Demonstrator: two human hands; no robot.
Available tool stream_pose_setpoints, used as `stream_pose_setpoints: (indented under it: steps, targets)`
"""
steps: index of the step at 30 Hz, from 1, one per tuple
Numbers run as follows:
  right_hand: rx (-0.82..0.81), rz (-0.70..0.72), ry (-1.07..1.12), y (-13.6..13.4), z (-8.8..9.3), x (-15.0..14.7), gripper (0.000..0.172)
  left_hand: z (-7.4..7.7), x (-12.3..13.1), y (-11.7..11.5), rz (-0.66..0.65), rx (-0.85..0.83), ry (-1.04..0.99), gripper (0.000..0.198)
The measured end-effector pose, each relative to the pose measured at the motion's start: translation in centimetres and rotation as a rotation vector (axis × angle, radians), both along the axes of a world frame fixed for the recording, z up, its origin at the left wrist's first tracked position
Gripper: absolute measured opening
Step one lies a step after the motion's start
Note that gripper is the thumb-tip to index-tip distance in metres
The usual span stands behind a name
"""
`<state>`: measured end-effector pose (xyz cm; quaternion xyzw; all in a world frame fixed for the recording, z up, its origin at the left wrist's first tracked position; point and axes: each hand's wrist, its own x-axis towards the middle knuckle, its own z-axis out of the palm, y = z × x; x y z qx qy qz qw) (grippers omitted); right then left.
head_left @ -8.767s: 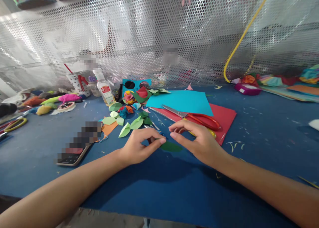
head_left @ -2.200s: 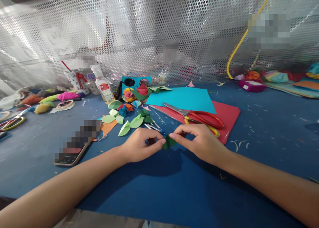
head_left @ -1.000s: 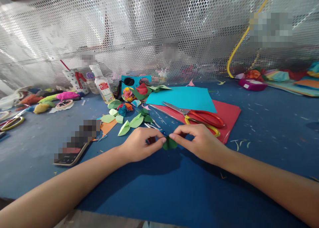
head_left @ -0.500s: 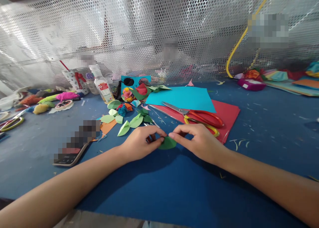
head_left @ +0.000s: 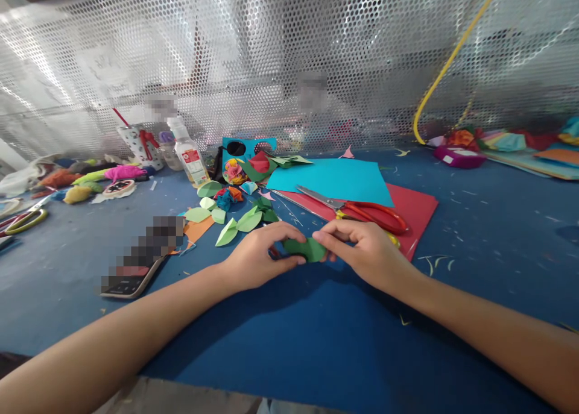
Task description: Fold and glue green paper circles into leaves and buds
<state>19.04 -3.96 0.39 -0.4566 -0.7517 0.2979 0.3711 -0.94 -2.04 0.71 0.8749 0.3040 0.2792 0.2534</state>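
Between my two hands, just above the blue table, is a dark green paper leaf (head_left: 315, 250) with a curved edge. My right hand (head_left: 362, 248) pinches its right end between thumb and fingers. My left hand (head_left: 257, 254) curls round the left end, thumb below and index finger above; part of the leaf is hidden behind those fingers. Light green paper leaves (head_left: 248, 219) lie beyond my left hand. Scissors (head_left: 373, 214) with red and yellow handles rest beyond my right hand, on red paper (head_left: 418, 212) and a blue sheet (head_left: 332, 179).
A phone (head_left: 142, 263), partly blurred out, lies to the left near an orange paper piece (head_left: 197, 228). Further back stand a glue bottle (head_left: 190, 158) and a patterned cup (head_left: 138, 146). Coloured yarn (head_left: 85, 179) lies far left. A perforated metal panel (head_left: 271, 58) closes off the back.
The green leaf has been raised and turned, showing more of its face between my hands. The left thumb and index finger have spread further apart. The view has shifted slightly.
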Motion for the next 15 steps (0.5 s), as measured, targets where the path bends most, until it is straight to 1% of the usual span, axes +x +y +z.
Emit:
stream_pose_setpoints:
  steps: [2, 6, 11, 15]
  targets:
    - [-0.025, 0.007, 0.036, -0.01, 0.03, 0.0, 0.027, -0.06, 0.0, 0.0, -0.015, 0.012, -0.012, 0.025]
    - [-0.052, 0.017, 0.078, -0.03, 0.09, -0.04, 0.025, -0.19, -0.1, -0.02, 0.027, 0.024, 0.001, 0.032]
    - [-0.066, 0.017, 0.105, 0.07, 0.03, -0.15, 0.024, -0.11, -0.16, -0.14, 0.06, 0.028, 0.01, 0.034]
    - [-0.061, 0.019, 0.12, 0.14, 0.02, -0.13, 0.024, -0.21, -0.08, -0.19, 0.04, 0.048, 0.014, 0.047]
